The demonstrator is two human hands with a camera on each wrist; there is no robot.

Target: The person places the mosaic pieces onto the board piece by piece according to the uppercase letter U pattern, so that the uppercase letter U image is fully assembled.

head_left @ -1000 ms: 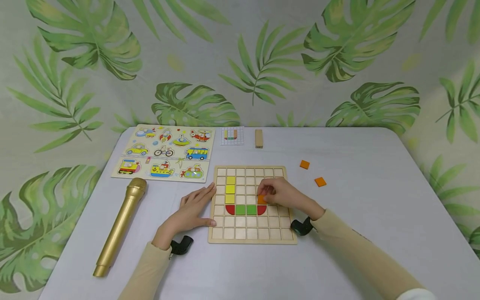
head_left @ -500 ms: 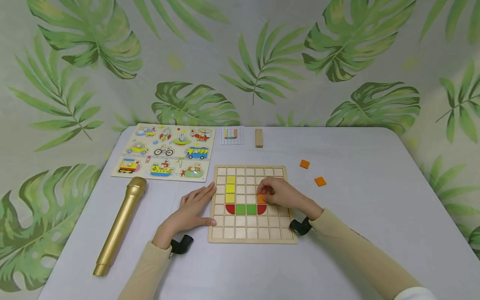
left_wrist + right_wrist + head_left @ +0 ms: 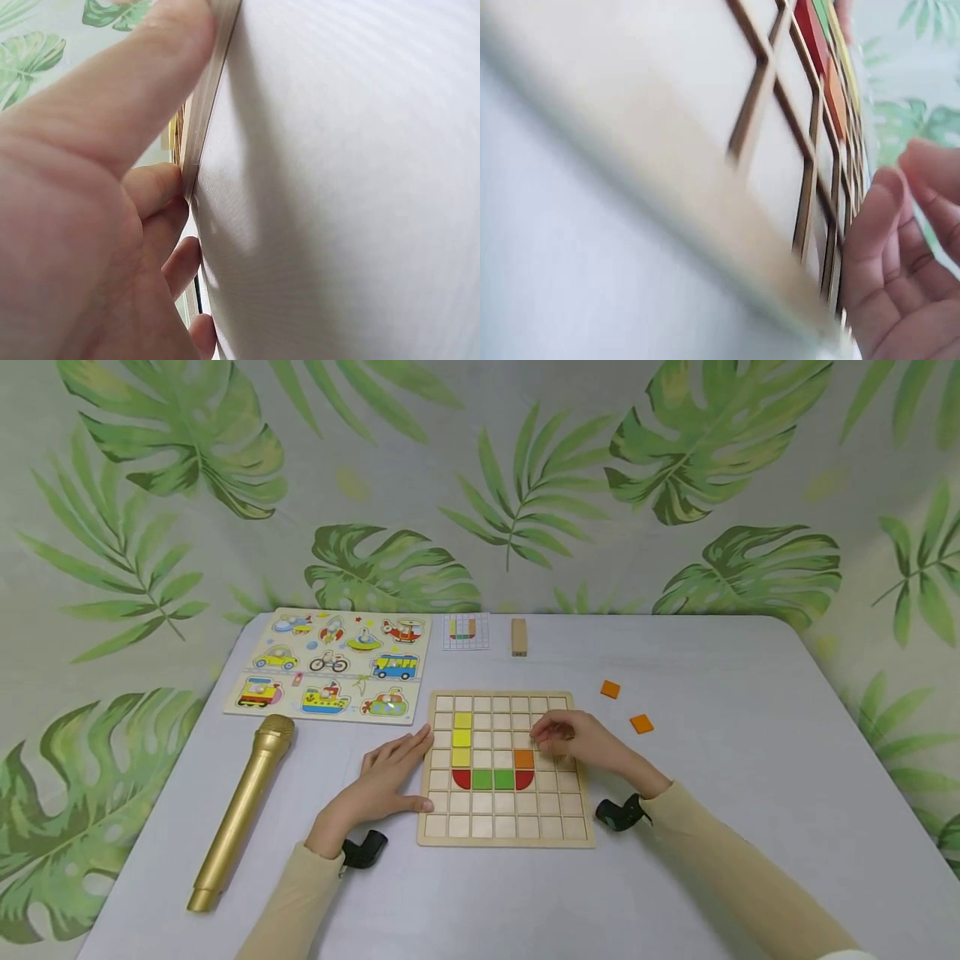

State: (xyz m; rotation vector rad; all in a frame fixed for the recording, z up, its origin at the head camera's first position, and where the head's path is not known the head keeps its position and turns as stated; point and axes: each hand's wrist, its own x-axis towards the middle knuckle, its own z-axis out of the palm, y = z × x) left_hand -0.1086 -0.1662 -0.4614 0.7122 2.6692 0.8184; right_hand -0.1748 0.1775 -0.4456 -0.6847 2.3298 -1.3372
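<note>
A wooden grid board lies on the table with square cells. On it, three yellow tiles form a column above a red rounded tile. Two green tiles sit between that one and a second red rounded tile. Directly above the second red tile an orange tile lies in its cell. My left hand touches the board's left edge with thumb and fingers spread. Over the board's right side hovers my right hand, fingers loosely bent and holding nothing; its fingertips are up and right of the orange tile.
Two loose orange tiles lie right of the board. Behind it are a pattern card and a wooden block. A vehicle puzzle board and a gold microphone stand to the left.
My right hand has let go of the orange tile and moved right, leaving the tile in its cell. The left hand has stayed at the board's edge.
</note>
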